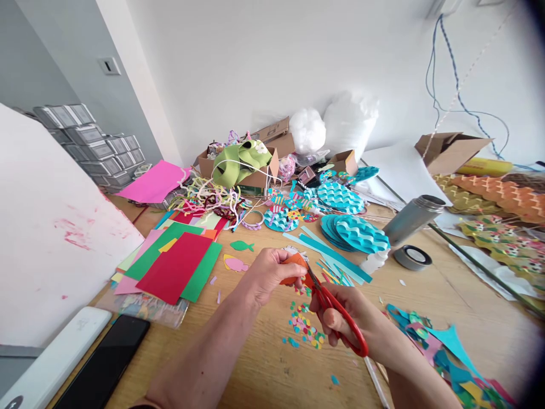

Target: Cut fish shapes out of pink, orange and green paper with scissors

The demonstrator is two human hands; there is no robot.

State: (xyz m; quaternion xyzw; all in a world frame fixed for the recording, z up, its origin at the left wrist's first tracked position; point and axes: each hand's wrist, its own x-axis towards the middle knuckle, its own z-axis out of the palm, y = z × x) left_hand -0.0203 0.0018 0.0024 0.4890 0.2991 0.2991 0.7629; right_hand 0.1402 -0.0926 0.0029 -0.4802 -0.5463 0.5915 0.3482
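My left hand (266, 275) pinches a small orange paper piece (293, 270) above the wooden table (264, 369). My right hand (347, 321) grips red-handled scissors (338, 312), fingers through the loops, with the blades meeting the orange piece. Below the hands lies a heap of tiny coloured paper bits (304, 326). A green paper fish (242, 246) and a yellow-pink fish (235, 263) lie just left of my left hand.
Red, green and pink paper sheets (174, 264) lie at left beside a white board (46, 238). A black phone (106, 363) is near the front edge. Teal scalloped discs (355, 233), a steel flask (411, 218), a tape roll (412, 257) and scraps (443, 352) fill the right.
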